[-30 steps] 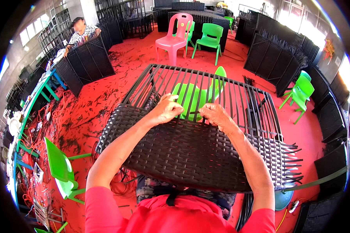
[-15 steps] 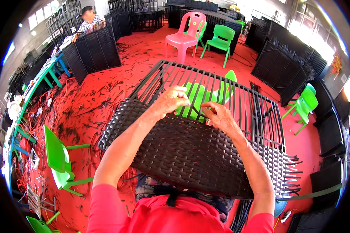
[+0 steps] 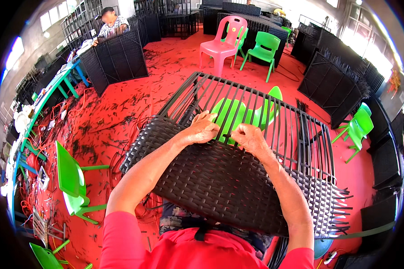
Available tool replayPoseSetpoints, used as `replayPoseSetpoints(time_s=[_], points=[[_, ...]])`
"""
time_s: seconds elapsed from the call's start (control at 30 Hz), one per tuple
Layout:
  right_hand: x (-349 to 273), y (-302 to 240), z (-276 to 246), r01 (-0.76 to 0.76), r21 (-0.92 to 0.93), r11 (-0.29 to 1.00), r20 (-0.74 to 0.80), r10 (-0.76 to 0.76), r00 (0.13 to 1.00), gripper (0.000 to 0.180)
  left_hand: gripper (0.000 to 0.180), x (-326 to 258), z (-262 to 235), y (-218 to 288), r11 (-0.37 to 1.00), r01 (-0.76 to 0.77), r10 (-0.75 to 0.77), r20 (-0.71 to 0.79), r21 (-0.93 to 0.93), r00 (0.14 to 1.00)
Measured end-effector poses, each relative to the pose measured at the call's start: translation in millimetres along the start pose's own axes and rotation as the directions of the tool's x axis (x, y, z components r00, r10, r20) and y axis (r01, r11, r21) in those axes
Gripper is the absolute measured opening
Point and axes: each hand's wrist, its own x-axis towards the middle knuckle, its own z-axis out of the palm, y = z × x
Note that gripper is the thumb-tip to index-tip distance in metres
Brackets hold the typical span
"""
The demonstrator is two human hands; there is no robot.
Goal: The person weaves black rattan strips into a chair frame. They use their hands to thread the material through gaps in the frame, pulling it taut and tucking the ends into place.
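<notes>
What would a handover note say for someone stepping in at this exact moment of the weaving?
Left hand: fist closed at the weave's far edge, gripping a dark strip.
Right hand: closed beside it, pinching the same strip.
Panel: lies across the lap; its near part is woven in dark wicker.
Left: the far bare slats are still unwoven; loose strip ends stick out on the right side.
Green chair shows beneath the slats.

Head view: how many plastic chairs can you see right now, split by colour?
Pink chair: 1
Green chairs: 6, with one partly hidden behind the pink chair and one under the woven frame
Total: 7
</notes>
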Motion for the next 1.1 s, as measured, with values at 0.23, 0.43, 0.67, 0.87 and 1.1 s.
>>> replayPoseSetpoints(time_s=[0.23,0.43,0.67,0.87,1.1], points=[[1.5,-8.7,1.9,-0.059,-0.006,0.998,0.059,0.059,0.996,0.024,0.020,-2.5,-27.1,1.4,0.938,-0.030,0.059,0.075,-0.344,0.995],[16.7,-25.0,8.1,0.057,0.101,0.993,0.070,-0.064,0.995,0.023,0.022,-17.6,-57.4,-5.9,0.807,0.001,-0.058,-0.078,-0.590,0.995],[23.4,-24.2,17.5,-0.202,0.331,0.922,0.257,0.118,0.959,0.024,0.032,-13.5,-57.0,-21.0,0.756,0.082,-0.108,0.000,-0.649,0.994],[28.1,-18.1,30.6,-0.136,0.304,0.943,0.224,0.068,0.972,0.021,0.017,-20.7,-31.8,-28.3,0.993,0.030,-0.018,-0.100,0.117,0.995],[24.7,-28.3,28.8,-0.102,0.056,0.993,0.260,0.084,0.962,0.024,0.016,-16.9,-51.5,-16.4,0.978,0.121,-0.106,0.097,-0.172,0.990]])
